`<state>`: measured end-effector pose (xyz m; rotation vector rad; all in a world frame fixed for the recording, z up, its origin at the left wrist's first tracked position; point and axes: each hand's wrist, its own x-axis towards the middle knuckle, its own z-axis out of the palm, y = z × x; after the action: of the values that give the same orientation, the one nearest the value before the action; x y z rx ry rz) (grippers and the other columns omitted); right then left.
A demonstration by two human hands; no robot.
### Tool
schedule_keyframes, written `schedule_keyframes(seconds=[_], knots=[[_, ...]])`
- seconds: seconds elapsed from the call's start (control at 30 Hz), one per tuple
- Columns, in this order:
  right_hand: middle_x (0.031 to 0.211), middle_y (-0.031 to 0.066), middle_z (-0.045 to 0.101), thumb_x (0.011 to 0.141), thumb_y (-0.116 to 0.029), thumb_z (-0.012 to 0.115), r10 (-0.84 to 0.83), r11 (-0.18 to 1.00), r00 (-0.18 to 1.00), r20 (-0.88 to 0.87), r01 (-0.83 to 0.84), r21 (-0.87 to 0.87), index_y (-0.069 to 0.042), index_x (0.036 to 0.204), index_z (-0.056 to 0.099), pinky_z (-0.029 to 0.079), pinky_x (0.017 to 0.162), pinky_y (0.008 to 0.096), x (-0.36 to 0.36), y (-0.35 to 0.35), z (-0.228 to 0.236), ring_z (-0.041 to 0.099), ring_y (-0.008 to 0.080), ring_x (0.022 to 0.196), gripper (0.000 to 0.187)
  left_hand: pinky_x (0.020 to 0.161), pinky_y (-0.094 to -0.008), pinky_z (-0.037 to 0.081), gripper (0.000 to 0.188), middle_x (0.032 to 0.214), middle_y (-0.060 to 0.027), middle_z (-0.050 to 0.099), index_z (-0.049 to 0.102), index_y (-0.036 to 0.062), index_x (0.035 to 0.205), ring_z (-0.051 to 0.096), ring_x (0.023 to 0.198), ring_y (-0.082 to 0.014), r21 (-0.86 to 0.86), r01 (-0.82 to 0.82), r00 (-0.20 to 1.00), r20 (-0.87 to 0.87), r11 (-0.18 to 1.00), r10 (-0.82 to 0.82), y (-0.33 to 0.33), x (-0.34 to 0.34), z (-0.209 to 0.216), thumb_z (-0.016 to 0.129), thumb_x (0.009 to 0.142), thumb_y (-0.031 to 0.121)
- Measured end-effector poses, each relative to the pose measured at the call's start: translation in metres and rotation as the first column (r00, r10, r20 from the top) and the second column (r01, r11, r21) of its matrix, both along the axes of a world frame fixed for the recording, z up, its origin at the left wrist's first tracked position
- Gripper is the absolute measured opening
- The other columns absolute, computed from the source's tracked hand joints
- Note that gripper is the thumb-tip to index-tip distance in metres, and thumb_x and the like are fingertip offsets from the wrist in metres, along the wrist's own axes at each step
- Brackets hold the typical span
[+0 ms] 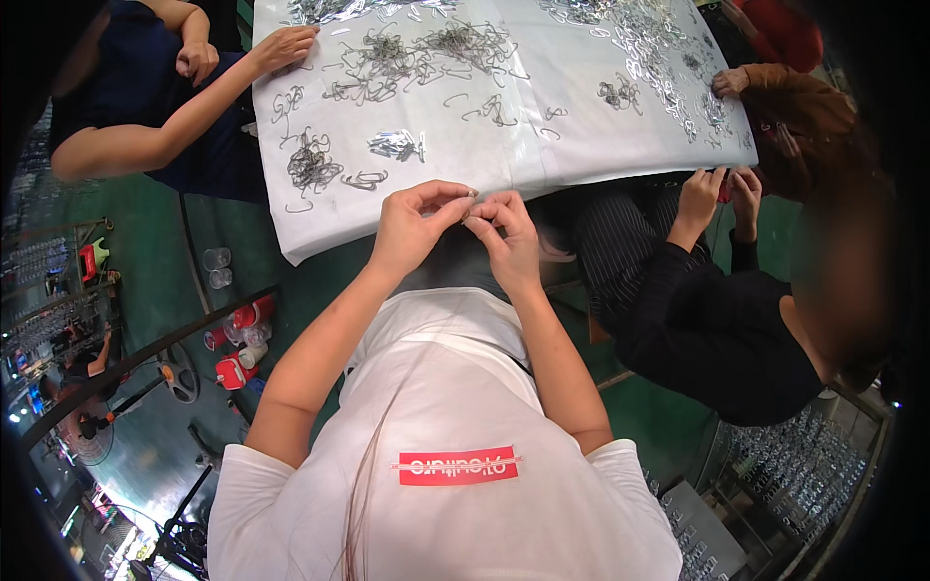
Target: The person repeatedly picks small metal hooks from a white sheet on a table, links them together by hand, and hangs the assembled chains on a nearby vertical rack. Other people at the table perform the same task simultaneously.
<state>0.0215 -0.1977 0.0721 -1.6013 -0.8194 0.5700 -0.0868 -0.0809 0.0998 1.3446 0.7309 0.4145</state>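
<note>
My left hand and my right hand meet at the near edge of a table covered in white sheeting. Their fingertips pinch a small metal wire piece between them, too small to make out in detail. Just beyond my hands lie loose bent wire hooks, a small bundle of shiny pieces and a tangled clump of wire hooks.
More wire heaps and shiny pieces cover the far part of the table. A person's arm reaches in from the left. Two other people sit at the right, hands at the edge. Cups and red containers stand on the green floor.
</note>
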Motion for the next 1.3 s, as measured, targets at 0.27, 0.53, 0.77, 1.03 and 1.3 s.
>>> schedule_keyframes(seconds=[0.27,0.53,0.77,1.03,1.3], knots=[[0.092,0.0058,0.063,0.083,-0.011,0.069,0.096,0.990,0.995,-0.037,-0.099,-0.101,-0.005,0.099,0.069,0.047,0.070,0.0269,0.041,0.003,-0.011,0.060,0.0140,0.084,0.017,0.074,-0.0229,0.049,0.014,0.104,-0.0053,0.062,0.068,-0.0007,0.099,0.061,0.088,-0.0107,0.112,-0.025,0.994,0.111,0.993,0.012,-0.006,-0.008,-0.007,0.063,0.086,-0.004],[0.108,0.0089,0.059,0.082,-0.017,0.068,0.181,0.886,0.694,0.697,0.192,-0.422,-0.007,0.104,0.068,0.047,0.083,0.0393,0.110,0.086,-0.069,0.053,0.0305,0.108,0.025,0.070,-0.0241,0.050,0.012,0.097,-0.0049,0.067,0.073,0.0037,0.093,0.061,0.079,-0.0103,0.130,-0.102,0.991,0.098,0.986,0.089,-0.013,-0.005,-0.007,0.070,0.082,0.001],[0.094,0.0092,0.064,0.082,-0.020,0.066,0.266,0.882,0.758,0.596,0.058,-0.468,-0.012,0.093,0.071,0.050,0.075,0.0424,0.131,0.129,-0.074,0.063,0.0303,0.089,0.014,0.071,-0.0251,0.050,0.014,0.095,-0.0055,0.067,0.073,0.0046,0.093,0.062,0.080,-0.0123,0.093,-0.114,0.993,0.049,0.989,0.109,-0.017,-0.004,-0.007,0.071,0.080,0.000],[0.095,0.0118,0.065,0.086,-0.021,0.064,0.444,0.780,0.654,0.613,0.054,-0.623,-0.007,0.095,0.067,0.050,0.077,0.0411,0.158,0.227,-0.086,0.064,0.0302,0.091,0.018,0.075,-0.0270,0.051,0.017,0.088,-0.0059,0.069,0.073,0.0063,0.092,0.063,0.085,-0.0173,0.258,-0.150,0.989,0.020,0.954,0.150,-0.021,-0.003,-0.003,0.073,0.077,-0.001],[0.084,0.0120,0.067,0.087,-0.015,0.064,0.310,0.834,0.945,-0.105,-0.324,-0.446,0.001,0.093,0.062,0.051,0.064,0.0307,0.142,0.161,-0.058,0.064,0.0193,0.075,0.017,0.072,-0.0259,0.050,0.018,0.090,-0.0073,0.069,0.072,0.0038,0.093,0.062,0.083,-0.0151,0.306,-0.162,0.987,0.028,0.938,0.161,-0.023,-0.004,-0.003,0.070,0.078,-0.004]])
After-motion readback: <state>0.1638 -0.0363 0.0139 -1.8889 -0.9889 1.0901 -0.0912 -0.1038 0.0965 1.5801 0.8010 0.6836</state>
